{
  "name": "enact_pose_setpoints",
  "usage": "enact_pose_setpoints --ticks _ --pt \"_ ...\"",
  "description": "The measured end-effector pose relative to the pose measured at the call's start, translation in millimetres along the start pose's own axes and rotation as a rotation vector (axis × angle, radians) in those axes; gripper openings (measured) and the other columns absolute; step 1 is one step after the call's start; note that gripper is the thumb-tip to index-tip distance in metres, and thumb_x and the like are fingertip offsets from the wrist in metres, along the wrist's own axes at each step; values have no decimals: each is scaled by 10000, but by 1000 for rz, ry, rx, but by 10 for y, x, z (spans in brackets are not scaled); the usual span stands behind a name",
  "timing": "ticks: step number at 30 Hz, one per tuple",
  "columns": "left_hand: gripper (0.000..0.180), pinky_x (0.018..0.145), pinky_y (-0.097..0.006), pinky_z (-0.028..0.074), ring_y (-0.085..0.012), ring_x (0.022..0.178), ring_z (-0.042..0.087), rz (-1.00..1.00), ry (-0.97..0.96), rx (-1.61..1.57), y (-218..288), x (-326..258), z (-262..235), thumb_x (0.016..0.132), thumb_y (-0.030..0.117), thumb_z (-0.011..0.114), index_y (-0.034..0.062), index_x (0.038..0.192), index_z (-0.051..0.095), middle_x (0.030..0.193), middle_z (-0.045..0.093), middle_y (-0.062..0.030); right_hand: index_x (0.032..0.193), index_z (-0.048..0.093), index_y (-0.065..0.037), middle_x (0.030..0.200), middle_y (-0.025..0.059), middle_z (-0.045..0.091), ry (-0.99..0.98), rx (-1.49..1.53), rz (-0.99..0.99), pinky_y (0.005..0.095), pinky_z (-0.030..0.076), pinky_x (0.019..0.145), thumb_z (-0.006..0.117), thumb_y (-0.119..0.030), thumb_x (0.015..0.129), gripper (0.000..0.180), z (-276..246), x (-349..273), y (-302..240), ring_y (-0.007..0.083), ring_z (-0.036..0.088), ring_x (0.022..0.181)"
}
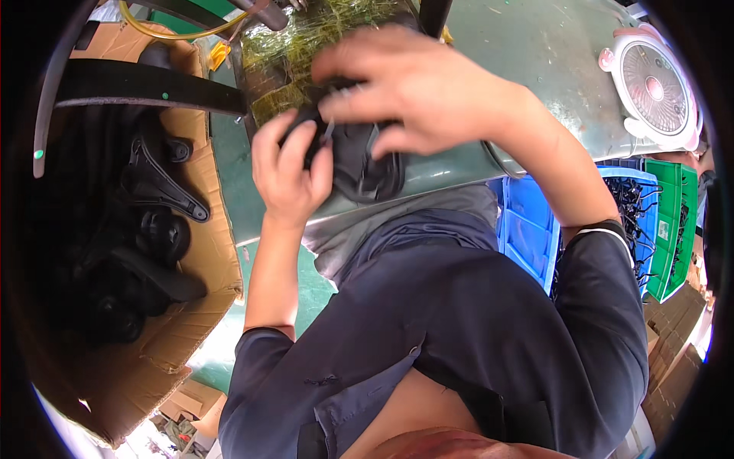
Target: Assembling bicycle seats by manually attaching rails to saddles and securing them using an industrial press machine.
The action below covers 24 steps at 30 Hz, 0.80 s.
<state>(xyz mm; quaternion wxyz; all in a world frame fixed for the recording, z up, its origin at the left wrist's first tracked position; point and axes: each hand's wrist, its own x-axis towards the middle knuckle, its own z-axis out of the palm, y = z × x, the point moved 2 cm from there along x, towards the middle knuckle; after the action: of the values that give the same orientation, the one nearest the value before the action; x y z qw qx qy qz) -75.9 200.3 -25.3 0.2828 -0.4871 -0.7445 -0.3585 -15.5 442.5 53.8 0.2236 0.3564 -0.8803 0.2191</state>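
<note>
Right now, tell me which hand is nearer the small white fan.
Right. The right hand is beside the white fan, on the black part; the left hand lies farther away.

My clothing: dark navy short-sleeved shirt (pixel 474 321), buttoned front, small tear near chest seam. Right sleeve (pixel 604 306) hem edged with thin white band. Left sleeve (pixel 260 359) plain. Both forearms bare, no gloves, no watch.

1. Worn green-grey worktable (pixel 535 53) across the top.
2. Cardboard box (pixel 206 229) of black plastic parts at left.
3. Small white-pink fan (pixel 656 90) at upper right.
4. Blue crate (pixel 527 229) and green crate (pixel 673 229) at right.
5. Green floor (pixel 313 291) below, daylight-bright.
</note>
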Motion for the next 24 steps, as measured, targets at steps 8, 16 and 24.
enact_pose_setpoints --ticks 8,16,24 --pt "179 909 -479 532 -407 981 667 -339 -16 171 28 270 315 899 159 817 -4 915 746 1152 697 -216 1182 655 22 1015 210 688 336 -55 711 482 615 768 771 -310 863 474 874 -160 67 415 729 868" --pt "216 821 -453 572 -382 943 705 -199 101 134 -449 521 600 922 132 786 -2 786 685 1150 733 -167 1226 723 -39 1090 125 740 437 -243 664 432 615 699 752 -262 861 430 927 47 516 348 750 867" --pt "359 976 -476 555 -434 1140 664 -253 124 156 -405 441 596 894 195 833 15 1137 639 1295 656 -223 1338 624 40 1139 248 725 542 -188 718 483 615 847 796 -492 888 717 931 -32 477 436 738 990"
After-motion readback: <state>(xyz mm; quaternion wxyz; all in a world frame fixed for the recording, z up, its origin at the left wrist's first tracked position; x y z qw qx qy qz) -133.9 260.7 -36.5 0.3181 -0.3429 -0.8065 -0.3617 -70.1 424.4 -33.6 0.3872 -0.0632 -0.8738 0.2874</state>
